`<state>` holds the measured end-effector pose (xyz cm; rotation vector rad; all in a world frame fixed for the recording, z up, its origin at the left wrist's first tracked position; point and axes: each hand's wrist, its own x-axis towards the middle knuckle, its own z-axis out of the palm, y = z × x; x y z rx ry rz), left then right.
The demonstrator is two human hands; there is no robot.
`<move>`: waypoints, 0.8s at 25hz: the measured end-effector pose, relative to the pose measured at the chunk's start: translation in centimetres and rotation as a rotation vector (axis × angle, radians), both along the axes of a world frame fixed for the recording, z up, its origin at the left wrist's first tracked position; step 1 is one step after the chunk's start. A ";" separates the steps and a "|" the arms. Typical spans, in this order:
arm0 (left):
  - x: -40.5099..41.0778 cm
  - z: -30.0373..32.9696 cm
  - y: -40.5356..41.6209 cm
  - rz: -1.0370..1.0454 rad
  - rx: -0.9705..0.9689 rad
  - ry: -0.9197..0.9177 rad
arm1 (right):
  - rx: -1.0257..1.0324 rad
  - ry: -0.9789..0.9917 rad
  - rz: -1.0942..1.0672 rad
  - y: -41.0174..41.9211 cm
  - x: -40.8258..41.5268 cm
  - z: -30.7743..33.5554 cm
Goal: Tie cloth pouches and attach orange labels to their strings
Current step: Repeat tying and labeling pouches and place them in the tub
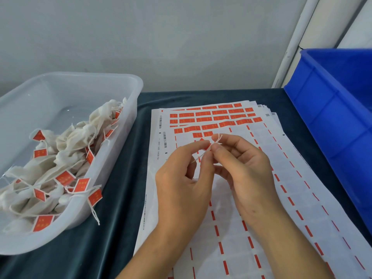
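Your left hand (pixel 182 178) and right hand (pixel 244 168) meet over the stack of label sheets (pixel 261 208), fingertips pinched together on a thin white string (pixel 217 138) whose frayed ends sprout above your right thumb. A small orange label (pixel 207 146) shows between the two grips, pressed against the string; both grips are closed on that string, the left forefinger and thumb pinching it just beside the right ones. Whether a pouch hangs below your palms cannot be told.

The glossy white sheets lie fanned on the table (pixel 112 228), which is draped in a dark teal, velvety cloth. Rows of unpeeled orange rectangular stickers (pixel 217 115) fill the far end of the top sheet; nearer you, only thin orange dashes remain between pale peeled squares.

At your left, a translucent rounded plastic tub (pixel 128 109) holds a heap of soft, crumpled white cloth pouches (pixel 76 141), their strings carrying folded orange tags, one string trailing over the tub's rim. At your right stands a rigid blue plastic crate (pixel 330 109), its ribbed wall close to the sheets' edge. A plain grey wall (pixel 161 37) rises behind.
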<state>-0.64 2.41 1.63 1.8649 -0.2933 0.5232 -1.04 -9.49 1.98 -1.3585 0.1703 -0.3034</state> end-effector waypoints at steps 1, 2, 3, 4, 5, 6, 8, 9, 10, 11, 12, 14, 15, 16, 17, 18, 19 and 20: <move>0.0 0.0 0.0 -0.002 0.001 -0.001 | 0.000 0.001 0.005 0.0 0.0 0.0; 0.0 0.0 0.1 -0.002 0.002 -0.003 | -0.005 0.002 0.010 0.0 0.0 0.0; 0.0 0.0 0.1 -0.001 0.002 -0.008 | -0.016 0.001 0.015 -0.1 -0.1 0.0; 0.0 0.1 0.1 0.000 -0.001 -0.016 | -0.032 -0.003 0.020 -0.1 -0.1 0.0; 0.0 0.2 0.1 0.002 -0.006 -0.023 | -0.052 -0.010 0.024 -0.1 -0.2 0.1; 0.0 0.3 0.1 0.005 -0.011 -0.029 | -0.074 -0.019 0.025 -0.1 -0.2 0.2; 0.0 0.4 0.1 0.013 -0.007 -0.044 | -0.119 -0.033 0.015 -0.1 -0.3 0.2; 0.1 0.4 0.2 0.020 0.003 -0.049 | -0.141 -0.039 0.008 -0.1 -0.3 0.3; 0.1 0.4 0.2 0.028 0.013 -0.050 | -0.161 -0.042 0.002 -0.1 -0.3 0.4; 0.2 0.4 0.3 0.037 0.021 -0.046 | -0.182 -0.045 -0.004 -0.2 -0.3 0.4; 0.4 0.4 0.4 0.044 0.029 -0.043 | -0.203 -0.046 -0.010 -0.2 -0.3 0.4; 0.6 0.4 0.6 0.052 0.045 -0.035 | -0.244 -0.048 -0.017 -0.3 -0.3 0.5; 0.7 0.4 0.7 0.053 0.050 -0.030 | -0.265 -0.046 -0.024 -0.3 -0.3 0.6; 0.7 0.4 0.8 0.053 0.055 -0.027 | -0.287 -0.042 -0.036 -0.4 -0.3 0.6; 0.7 0.4 0.8 0.053 0.061 -0.026 | -0.310 -0.037 -0.051 -0.4 -0.3 0.6; 0.8 0.4 0.8 0.052 0.068 -0.026 | -0.330 -0.035 -0.063 -0.4 -0.3 0.6; 0.8 0.4 0.8 0.049 0.074 -0.023 | -0.345 -0.038 -0.071 -0.4 -0.2 0.6; 0.8 0.5 0.8 0.044 0.077 -0.019 | -0.355 -0.044 -0.077 -0.4 -0.2 0.7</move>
